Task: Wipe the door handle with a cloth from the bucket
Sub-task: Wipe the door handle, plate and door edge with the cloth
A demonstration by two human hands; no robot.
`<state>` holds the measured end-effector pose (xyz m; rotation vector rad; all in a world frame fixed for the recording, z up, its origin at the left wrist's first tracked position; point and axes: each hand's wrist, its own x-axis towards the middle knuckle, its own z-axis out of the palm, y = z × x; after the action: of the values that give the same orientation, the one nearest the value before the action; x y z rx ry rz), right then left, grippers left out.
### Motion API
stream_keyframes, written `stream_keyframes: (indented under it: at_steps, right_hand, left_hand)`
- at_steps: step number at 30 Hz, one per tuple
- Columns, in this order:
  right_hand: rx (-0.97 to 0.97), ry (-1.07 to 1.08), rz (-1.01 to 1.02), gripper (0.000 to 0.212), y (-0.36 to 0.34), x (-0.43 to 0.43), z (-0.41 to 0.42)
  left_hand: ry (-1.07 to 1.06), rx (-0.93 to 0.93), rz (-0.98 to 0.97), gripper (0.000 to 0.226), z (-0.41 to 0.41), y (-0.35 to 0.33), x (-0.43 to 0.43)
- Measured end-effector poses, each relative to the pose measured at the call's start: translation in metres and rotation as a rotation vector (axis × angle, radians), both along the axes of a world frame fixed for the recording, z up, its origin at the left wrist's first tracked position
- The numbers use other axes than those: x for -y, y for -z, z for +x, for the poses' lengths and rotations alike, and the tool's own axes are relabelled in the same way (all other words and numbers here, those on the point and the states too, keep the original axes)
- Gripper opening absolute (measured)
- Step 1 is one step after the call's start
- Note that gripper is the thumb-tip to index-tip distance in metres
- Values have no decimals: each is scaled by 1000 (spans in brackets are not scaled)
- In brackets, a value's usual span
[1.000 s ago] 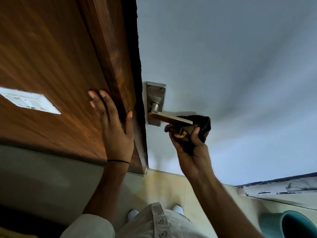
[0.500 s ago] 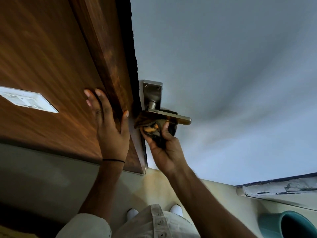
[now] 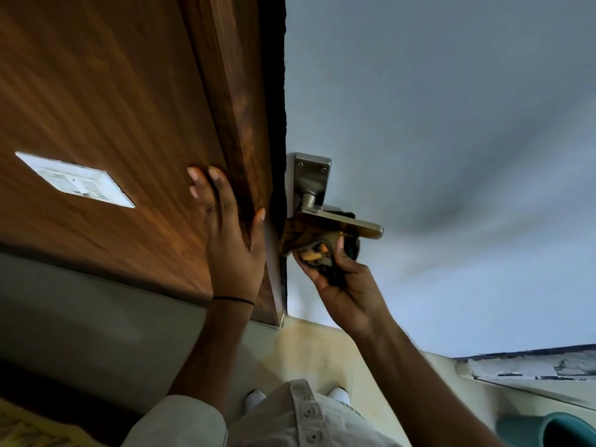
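A metal lever door handle (image 3: 358, 224) sticks out from its square backplate (image 3: 312, 179) on the pale door face. My right hand (image 3: 346, 285) holds a dark, orange-patched cloth (image 3: 309, 245) bunched up and pressed against the underside of the lever near its pivot. My left hand (image 3: 230, 233) lies flat, fingers spread, against the brown wooden door frame (image 3: 232, 91) just left of the handle, thumb at the frame's edge. A teal bucket (image 3: 561, 430) is at the bottom right corner on the floor.
A white switch plate (image 3: 75, 179) is set in the wooden panel at left. A chipped ledge (image 3: 529, 366) runs along the lower right wall. My white shoes (image 3: 256, 398) stand on the cream floor below.
My right hand slid the cloth along the lever from its free end to the pivot end and stays there. The left hand has kept its place on the frame.
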<state>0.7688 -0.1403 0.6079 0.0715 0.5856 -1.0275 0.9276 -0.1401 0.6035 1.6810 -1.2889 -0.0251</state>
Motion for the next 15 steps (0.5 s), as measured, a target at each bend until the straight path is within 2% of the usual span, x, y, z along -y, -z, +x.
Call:
stream_keyframes:
  at_steps: [9,13,15]
  right_hand:
    - [39,-8,17,25,-3,5,18]
    - [13,38,1,36,1,-3,-2]
    - [19,58,-5,30,0,-1,2]
  left_hand:
    - [18,3,-14,81,3,5,1]
    - [13,4,-10,79,3,5,1]
    - [9,-4,-9,78,3,4,1]
